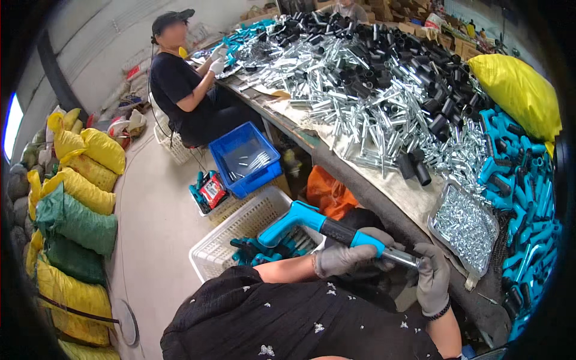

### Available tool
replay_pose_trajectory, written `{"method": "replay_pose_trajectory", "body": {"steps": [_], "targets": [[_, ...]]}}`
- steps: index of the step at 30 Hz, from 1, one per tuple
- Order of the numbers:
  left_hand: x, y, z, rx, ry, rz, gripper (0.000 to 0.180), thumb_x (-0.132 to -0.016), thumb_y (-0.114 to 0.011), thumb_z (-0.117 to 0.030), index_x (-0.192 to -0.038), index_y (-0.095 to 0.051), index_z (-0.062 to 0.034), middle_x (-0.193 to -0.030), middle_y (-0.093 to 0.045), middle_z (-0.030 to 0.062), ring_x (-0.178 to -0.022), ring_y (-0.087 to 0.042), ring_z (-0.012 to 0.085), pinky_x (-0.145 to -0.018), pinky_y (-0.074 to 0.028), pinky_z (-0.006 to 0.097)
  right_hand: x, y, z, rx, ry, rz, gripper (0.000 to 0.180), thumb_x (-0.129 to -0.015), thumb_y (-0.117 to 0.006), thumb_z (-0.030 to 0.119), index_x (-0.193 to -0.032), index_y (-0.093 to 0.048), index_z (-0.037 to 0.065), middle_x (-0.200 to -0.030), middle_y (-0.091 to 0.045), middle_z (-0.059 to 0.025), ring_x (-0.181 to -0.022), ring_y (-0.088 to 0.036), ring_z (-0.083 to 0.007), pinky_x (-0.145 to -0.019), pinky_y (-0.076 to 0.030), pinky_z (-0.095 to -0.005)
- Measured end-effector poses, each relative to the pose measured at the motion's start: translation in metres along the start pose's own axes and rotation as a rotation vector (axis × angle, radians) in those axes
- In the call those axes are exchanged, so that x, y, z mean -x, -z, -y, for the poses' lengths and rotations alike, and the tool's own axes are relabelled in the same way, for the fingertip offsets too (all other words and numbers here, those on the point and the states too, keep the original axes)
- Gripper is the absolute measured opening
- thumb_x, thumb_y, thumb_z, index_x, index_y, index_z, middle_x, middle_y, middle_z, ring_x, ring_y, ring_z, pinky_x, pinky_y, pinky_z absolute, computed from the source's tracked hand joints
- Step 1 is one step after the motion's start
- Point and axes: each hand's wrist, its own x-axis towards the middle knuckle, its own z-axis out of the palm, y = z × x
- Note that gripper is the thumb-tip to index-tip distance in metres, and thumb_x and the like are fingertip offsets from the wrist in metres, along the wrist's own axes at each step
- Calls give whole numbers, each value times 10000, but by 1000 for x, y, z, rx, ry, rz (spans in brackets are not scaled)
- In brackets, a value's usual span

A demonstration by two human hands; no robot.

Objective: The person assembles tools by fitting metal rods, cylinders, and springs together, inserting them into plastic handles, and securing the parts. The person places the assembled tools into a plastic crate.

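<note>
Left hand [342,259] grip closed on long teal-and-black plastic-handled tool [327,227] | right hand [433,279] grip pinching its silver metal tip [401,257] | seems rigid, light; black sleeve best hold.

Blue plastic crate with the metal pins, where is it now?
Head view, left of centre: the blue plastic crate sits on the floor beside the seated co-worker, just beyond the white lattice basket.
</note>
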Motion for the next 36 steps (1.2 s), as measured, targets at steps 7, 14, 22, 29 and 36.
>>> {"method": "replay_pose_trajectory", "body": {"steps": [7, 14, 22, 29, 36], "targets": [[6, -1, 17, 97, 10, 53, 487, -965, -656, -346, -1346, -493, -90, -1427, -516, 223, -1260, -566, 310, -1001, -518, 441, 36, 15, -42, -20, -176, 263, 590, -897, -699, 529, -1127, -555, 6, -873, -588, -50, -706, -553, -158, -697, -487, -309], [4, -3, 24, 102, 10, 49, 453, -979, -638, -323, -1340, -513, -79, -1419, -525, 218, -1278, -553, 315, -1017, -504, 435, 53, 0, -27, -62, -172, -154, 503, -953, -659, 447, -1156, -577, -6, -817, -613, -73, -718, -581, -176, -693, -490, -313], [0, -8, 28, 157, 72, 33, 457, -972, -648, -320, -1338, -517, -79, -1414, -534, 198, -1281, -551, 300, -1007, -511, 441, 58, 20, -29, 3, -318, 143, 436, -1006, -588, 402, -1162, -577, -5, -922, -620, -69, -781, -576, -131, -717, -480, -295], [-3, -4, 34, 89, 77, -17, 475, -971, -649, -345, -1340, -511, -81, -1403, -537, 194, -1282, -549, 302, -1011, -514, 449, 60, -6, -22, -269, -317, -184, 582, -964, -609, 500, -1205, -568, -29, -858, -626, -78, -764, -623, -135, -665, -488, -270], [-2, -9, 36, 86, 91, 3, 492, -974, -643, -354, -1348, -499, -69, -1400, -539, 191, -1260, -568, 293, -996, -529, 441, 59, 17, -29, -191, -320, 35, 422, -1025, -555, 379, -1118, -590, -31, -791, -609, -50, -682, -589, -126, -650, -481, -271]]}}
